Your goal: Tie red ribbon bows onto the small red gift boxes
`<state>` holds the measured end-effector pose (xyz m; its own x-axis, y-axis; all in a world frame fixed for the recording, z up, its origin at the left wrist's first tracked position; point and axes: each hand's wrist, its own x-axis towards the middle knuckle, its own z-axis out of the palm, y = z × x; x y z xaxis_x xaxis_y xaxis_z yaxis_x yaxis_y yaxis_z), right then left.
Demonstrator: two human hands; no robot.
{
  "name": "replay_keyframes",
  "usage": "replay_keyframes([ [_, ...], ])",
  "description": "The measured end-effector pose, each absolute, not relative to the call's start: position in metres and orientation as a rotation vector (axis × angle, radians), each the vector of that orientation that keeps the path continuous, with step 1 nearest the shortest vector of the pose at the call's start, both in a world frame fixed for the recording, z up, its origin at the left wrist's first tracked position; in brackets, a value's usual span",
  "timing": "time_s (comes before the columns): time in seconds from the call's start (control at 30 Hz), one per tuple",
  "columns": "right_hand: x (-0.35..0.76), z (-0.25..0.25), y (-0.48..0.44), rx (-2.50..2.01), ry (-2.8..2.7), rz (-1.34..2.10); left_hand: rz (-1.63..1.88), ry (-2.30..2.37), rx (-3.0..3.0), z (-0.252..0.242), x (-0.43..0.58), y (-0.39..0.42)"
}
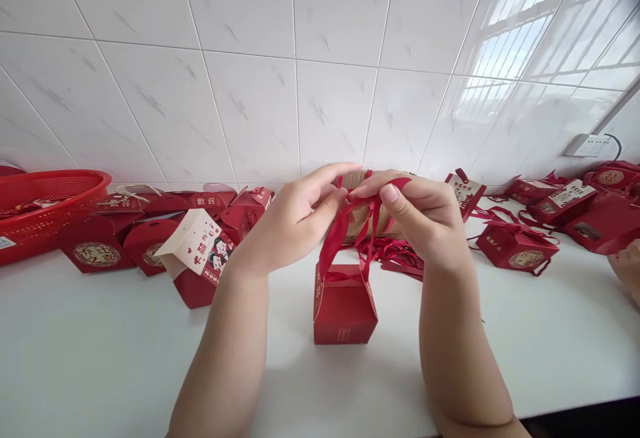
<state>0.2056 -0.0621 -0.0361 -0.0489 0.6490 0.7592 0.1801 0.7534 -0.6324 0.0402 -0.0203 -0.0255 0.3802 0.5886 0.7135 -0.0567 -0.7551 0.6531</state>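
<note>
A small red gift box (344,308) stands upright on the white table (100,345), close to me at the centre. A red ribbon (336,235) rises from its top in two strands. My left hand (293,221) pinches one end of the ribbon above the box. My right hand (423,215) pinches the other end, fingertips almost meeting the left hand's. Both hands are closed on the ribbon, held a little above and behind the box.
A red plastic basket (45,208) sits at the far left. Several flat and folded red boxes (150,235) lie along the tiled wall (250,78), left and right (517,246). Loose red ribbons (400,255) lie behind the box. Another person's hand (627,271) shows at the right edge.
</note>
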Motion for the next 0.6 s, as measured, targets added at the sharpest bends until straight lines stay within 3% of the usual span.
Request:
replay_keyframes([
  [0.1,0.205,-0.037,-0.061,-0.644,-1.618,0.451,1.127,0.426,2.165,-0.023,0.04,-0.019],
  [0.6,0.214,-0.04,-0.066,-0.681,-1.644,0.485,1.352,0.646,1.777,-0.016,0.025,-0.01],
])
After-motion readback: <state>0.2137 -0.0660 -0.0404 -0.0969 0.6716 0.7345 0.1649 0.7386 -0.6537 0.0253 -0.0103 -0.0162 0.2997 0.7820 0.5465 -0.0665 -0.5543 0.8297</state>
